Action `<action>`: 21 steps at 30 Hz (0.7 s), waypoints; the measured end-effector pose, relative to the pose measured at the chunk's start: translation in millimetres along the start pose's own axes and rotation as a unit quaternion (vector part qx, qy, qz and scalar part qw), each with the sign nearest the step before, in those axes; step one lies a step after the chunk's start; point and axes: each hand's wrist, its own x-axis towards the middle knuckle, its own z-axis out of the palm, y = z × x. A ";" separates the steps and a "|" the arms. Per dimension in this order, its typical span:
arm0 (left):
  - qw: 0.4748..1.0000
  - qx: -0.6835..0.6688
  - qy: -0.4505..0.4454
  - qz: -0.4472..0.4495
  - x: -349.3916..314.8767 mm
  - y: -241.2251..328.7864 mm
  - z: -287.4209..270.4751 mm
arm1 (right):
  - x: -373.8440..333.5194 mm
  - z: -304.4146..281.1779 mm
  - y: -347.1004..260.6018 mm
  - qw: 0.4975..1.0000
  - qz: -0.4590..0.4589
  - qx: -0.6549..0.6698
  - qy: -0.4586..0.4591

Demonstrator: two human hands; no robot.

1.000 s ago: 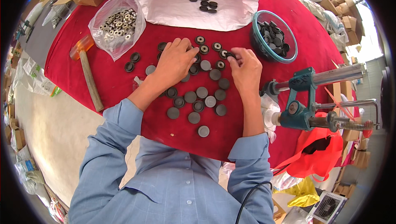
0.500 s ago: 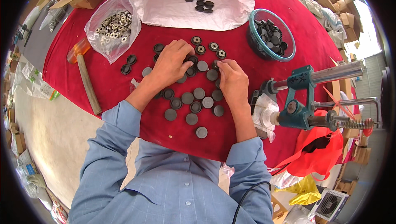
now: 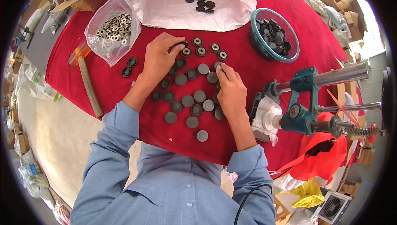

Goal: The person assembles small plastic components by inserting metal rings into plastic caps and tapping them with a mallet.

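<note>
On the red cloth, my left hand point(image 3: 160, 57) is closed, thumb and forefinger pinching the edge of a black round cap point(image 3: 184, 43). Beside those fingers lie several caps with metal rings in them, such as one ringed cap point(image 3: 201, 51). My right hand point(image 3: 232, 91) is closed too, its fingertips on a small dark cap point(image 3: 217, 64) at the right of the group; the fingers partly hide it. Between and below my hands many loose caps are scattered, some flat side up like the grey-black cap point(image 3: 199, 96), others hollow side up like the open cap point(image 3: 196, 110).
A clear bag of metal rings point(image 3: 113, 30) and a hammer point(image 3: 89, 82) lie on the left. At the back is a white sack point(image 3: 182, 16) of black caps. To the right stand a bowl point(image 3: 292, 36) of caps and a green hand press point(image 3: 298, 111).
My left hand has moved up and to the left, uncovering caps in the middle, and now pinches a cap beside the ringed ones. My right hand has shifted slightly toward me.
</note>
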 end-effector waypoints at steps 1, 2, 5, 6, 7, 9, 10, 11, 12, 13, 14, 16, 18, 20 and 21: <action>1.000 -0.008 0.005 0.008 -0.7 -0.5 1.7 | 0.6 -0.4 0.0 1.000 0.001 0.003 0.001; 1.000 -0.006 0.003 0.009 -1.7 -4.2 4.0 | 1.9 -1.5 -0.1 1.000 0.003 0.006 0.006; 0.998 0.009 -0.012 0.059 -3.2 -11.9 8.7 | 2.0 1.4 0.7 1.000 0.004 0.021 0.020; 0.997 0.035 -0.039 0.062 -4.6 -11.2 8.1 | 2.0 2.0 2.4 0.999 -0.001 0.031 0.026; 0.994 0.061 -0.066 0.065 -5.7 -10.5 7.9 | 2.1 1.4 3.5 0.999 0.001 0.030 0.027; 0.991 0.071 -0.086 0.075 -6.5 -9.4 6.9 | 2.3 1.2 3.6 0.999 0.005 0.040 0.025; 0.988 0.082 -0.106 0.083 -7.0 -9.1 5.3 | 2.1 1.6 3.7 0.999 0.006 0.040 0.026; 0.987 0.083 -0.106 0.083 -7.4 -9.2 3.7 | 1.7 2.3 4.1 0.999 0.007 0.038 0.024; 0.983 0.104 -0.111 0.104 -8.1 -8.4 2.1 | 1.3 2.4 4.4 0.999 0.009 0.035 0.020; 0.978 0.124 -0.115 0.124 -9.3 -7.6 0.4 | 1.3 2.4 3.9 0.999 0.009 0.036 0.020; 0.978 0.125 -0.115 0.123 -11.3 -6.5 -1.7 | 1.6 2.2 3.0 0.999 0.008 0.037 0.024; 0.970 0.150 -0.138 0.135 -13.5 1.2 -6.5 | 2.4 1.0 2.5 0.999 0.007 0.038 0.027; 0.956 0.193 -0.147 0.164 -16.2 8.1 -9.3 | 3.8 -1.9 1.7 0.998 0.020 0.062 0.016; 0.940 0.237 -0.156 0.191 -16.9 11.9 -8.4 | 6.5 -5.3 0.9 0.998 0.025 0.055 0.035; 0.934 0.245 -0.164 0.202 -16.0 13.8 -7.1 | 9.2 -9.1 -1.6 0.997 0.031 0.046 0.057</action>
